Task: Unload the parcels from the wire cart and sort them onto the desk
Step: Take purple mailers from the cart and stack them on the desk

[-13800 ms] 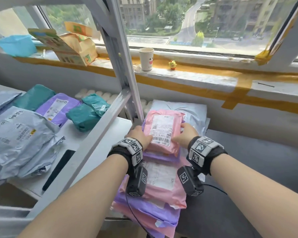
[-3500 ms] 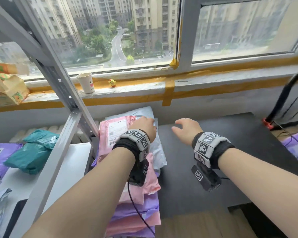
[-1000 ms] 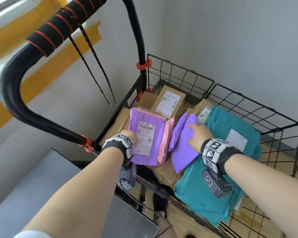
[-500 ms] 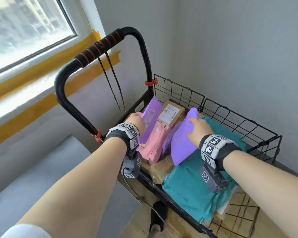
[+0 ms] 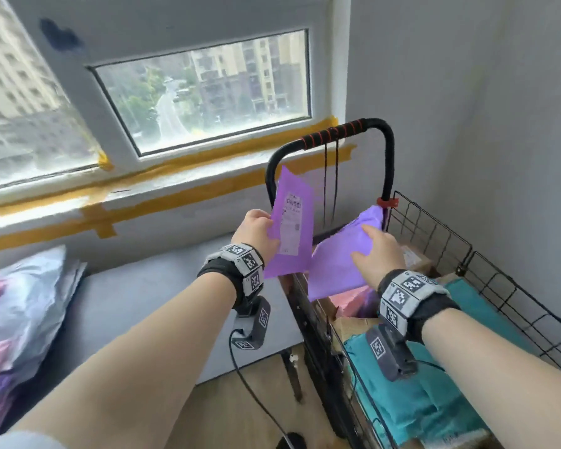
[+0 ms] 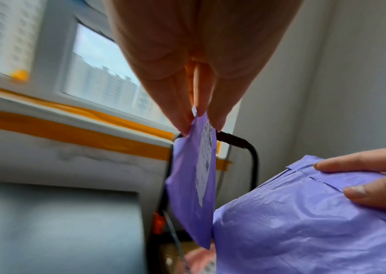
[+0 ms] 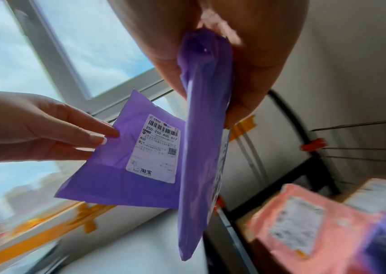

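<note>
grey desk (image 5: 149,296) runs under a yellow-taped window sill (image 5: 175,176), mailers heaped at its left end. right of it, the wire cart (image 5: 434,241) keeps pink, teal and cardboard parcels. left hand (image 5: 256,231) pinches a labelled purple mailer (image 5: 292,228) upright beside the cart handle (image 5: 334,134); right hand (image 5: 378,254) grips a plumper purple parcel (image 5: 337,260) above the cart.

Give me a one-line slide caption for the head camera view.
Left hand and right hand each lift a purple parcel from the wire cart beside the grey desk.

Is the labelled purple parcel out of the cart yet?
Out. The left hand pinches the labelled purple parcel in the air beside the cart.
</note>
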A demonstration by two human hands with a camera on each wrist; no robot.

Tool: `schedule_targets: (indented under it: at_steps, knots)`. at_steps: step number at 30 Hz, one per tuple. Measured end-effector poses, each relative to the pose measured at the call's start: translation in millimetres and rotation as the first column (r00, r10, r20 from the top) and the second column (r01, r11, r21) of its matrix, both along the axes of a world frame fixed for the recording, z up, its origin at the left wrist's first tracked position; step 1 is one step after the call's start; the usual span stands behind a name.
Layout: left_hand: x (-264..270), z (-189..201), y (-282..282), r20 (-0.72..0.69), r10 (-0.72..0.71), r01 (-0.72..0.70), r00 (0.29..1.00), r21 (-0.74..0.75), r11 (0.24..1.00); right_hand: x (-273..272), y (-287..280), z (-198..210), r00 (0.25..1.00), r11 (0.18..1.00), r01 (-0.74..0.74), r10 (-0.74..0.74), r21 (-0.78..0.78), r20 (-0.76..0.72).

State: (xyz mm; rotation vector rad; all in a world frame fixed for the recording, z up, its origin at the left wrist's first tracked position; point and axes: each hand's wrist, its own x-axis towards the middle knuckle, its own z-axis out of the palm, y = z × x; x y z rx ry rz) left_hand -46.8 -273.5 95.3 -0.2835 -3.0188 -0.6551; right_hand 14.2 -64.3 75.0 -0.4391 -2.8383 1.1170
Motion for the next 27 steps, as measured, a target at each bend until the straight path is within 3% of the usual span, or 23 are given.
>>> schedule_targets:
  at_steps: [5,13,21,27]
  knots:
    - [46,21,-84,-0.050,0.196,-0.193,0.979,0.049,0.980,-3,-77,19,0.976,0.977,-0.214,0.213,-0.016,-0.050]
    - [126,23,-224,-0.096,0.487,-0.475,0.868,0.123,0.871,7,-224,33,0.881,0.883,-0.467,0.459,-0.053,-0.111]
    - [195,25,-374,-0.184,0.645,-0.629,0.742,0.142,0.764,42,-380,31,0.820,0.816,-0.569,0.552,-0.107,-0.150]
    - [228,36,-479,-0.181,0.697,-0.675,0.694,0.173,0.717,60,-486,35,0.806,0.803,-0.582,0.550,-0.130,-0.218]
